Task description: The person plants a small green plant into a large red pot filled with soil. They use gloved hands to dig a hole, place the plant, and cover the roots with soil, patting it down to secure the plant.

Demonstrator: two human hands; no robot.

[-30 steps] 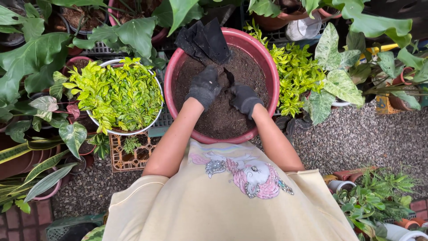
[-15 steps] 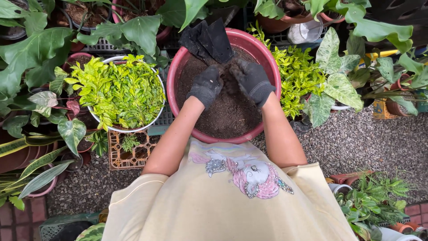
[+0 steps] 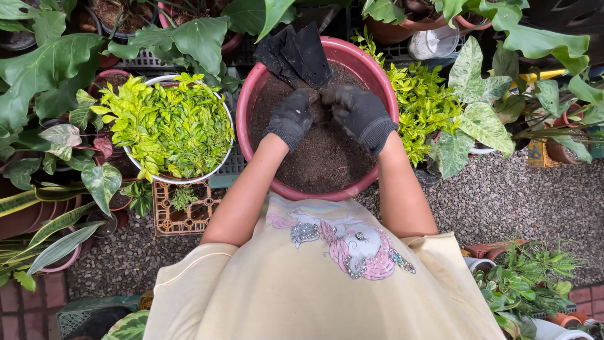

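A big red basin (image 3: 314,194) holds dark potting soil (image 3: 321,157). Both my hands wear black gloves and meet over the soil near the far side. My left hand (image 3: 290,118) is closed on what looks like a small black planting bag, mostly hidden between the gloves. My right hand (image 3: 360,114) is cupped and tilted towards it with a handful of soil. A stack of flat black planting bags (image 3: 296,53) leans on the basin's far rim, just beyond my fingers.
A white pot of yellow-green leaves (image 3: 167,123) stands left of the basin, over an orange plastic crate (image 3: 179,217). A yellow-green shrub (image 3: 421,101) and variegated leaves (image 3: 472,107) crowd the right. Gravel ground (image 3: 522,195) lies at right, with more pots all around.
My right hand has risen from the soil near the basin's middle and moved up to the left hand, bringing soil with it. The left hand has barely moved.
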